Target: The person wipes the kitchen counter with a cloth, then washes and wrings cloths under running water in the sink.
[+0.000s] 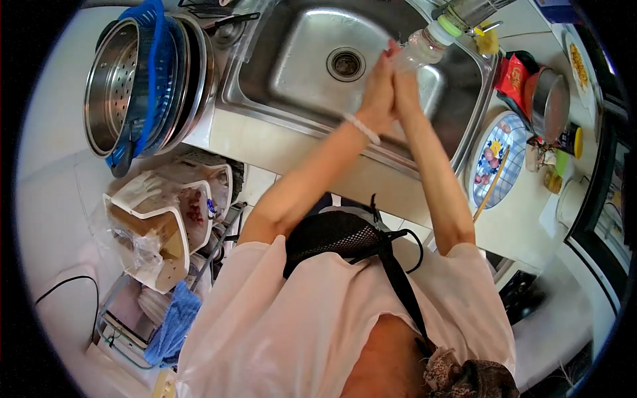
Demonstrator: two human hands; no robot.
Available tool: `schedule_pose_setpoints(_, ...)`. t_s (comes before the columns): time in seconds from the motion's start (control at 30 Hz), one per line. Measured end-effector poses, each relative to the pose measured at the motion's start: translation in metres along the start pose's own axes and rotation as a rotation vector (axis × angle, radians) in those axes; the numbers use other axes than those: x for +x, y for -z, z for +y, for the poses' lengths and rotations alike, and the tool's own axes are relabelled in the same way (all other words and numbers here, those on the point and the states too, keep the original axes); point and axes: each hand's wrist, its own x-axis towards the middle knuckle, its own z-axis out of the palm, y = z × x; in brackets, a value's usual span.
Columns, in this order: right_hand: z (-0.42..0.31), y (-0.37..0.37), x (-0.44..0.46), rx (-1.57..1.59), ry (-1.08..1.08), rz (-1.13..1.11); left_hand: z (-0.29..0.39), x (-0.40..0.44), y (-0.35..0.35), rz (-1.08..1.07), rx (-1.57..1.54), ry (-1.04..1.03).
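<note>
Over the sink (298,86), my left hand (379,89) and my right hand (405,85) are pressed together, palm against palm. The left fingers reach out straight, slightly blurred, and a pale band (362,129) circles that wrist. A clear plastic bottle-like piece (419,52) with a white and green collar hangs from the tap area above the right hand, hiding its fingers. I see no object between the palms. The round drain (346,64) lies just left of both hands.
Steel pots and a blue colander (158,73) stand left of the sink. A patterned oval plate (497,159) with chopsticks (492,182), a red packet (511,77) and a metal bowl (551,105) sit on the right. Bins with plastic bags (149,232) are below left.
</note>
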Motion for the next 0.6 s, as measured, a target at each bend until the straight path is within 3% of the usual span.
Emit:
schedule_pose_setpoints(0.1,-0.016,-0.021,-0.044,0.071,0.129,-0.125,0.026,0.030,0.028,0.166,0.103,0.092)
schedule_pose_setpoints(0.17,-0.029,-0.027,-0.050,0.179,-0.026,-0.088,0.020,0.020,0.024,0.112,0.151,0.059)
schedule_pose_setpoints(0.2,-0.009,-0.006,-0.020,-0.093,0.015,-0.160,0.010,0.007,0.014,0.027,0.095,0.004)
schedule_pose_setpoints(0.23,-0.012,0.003,-0.002,-0.088,0.019,-0.160,0.002,0.003,0.004,-0.058,0.042,-0.051)
schedule_pose_setpoints(0.3,-0.019,0.007,0.009,0.144,-0.137,-0.093,-0.018,0.007,0.012,-0.122,0.156,-0.148)
schedule_pose_setpoints(0.37,-0.021,0.006,0.005,0.219,-0.218,-0.062,-0.027,0.007,0.013,-0.010,0.146,-0.187)
schedule_pose_setpoints(0.4,-0.010,-0.001,-0.009,0.072,-0.036,0.000,0.005,-0.002,-0.004,0.078,-0.015,0.081)
schedule_pose_setpoints(0.47,-0.014,-0.029,-0.042,0.060,0.233,0.101,0.021,0.014,0.020,0.089,0.064,0.120)
schedule_pose_setpoints(0.5,-0.013,-0.028,-0.046,0.061,0.233,0.101,0.027,0.018,0.025,0.106,0.157,0.161)
schedule_pose_setpoints(0.57,-0.011,-0.022,-0.048,0.115,-0.067,-0.061,0.016,0.009,0.026,0.073,0.207,0.075)
schedule_pose_setpoints(0.6,-0.009,-0.013,-0.038,0.118,-0.068,-0.060,0.004,-0.001,0.020,0.055,0.163,0.017)
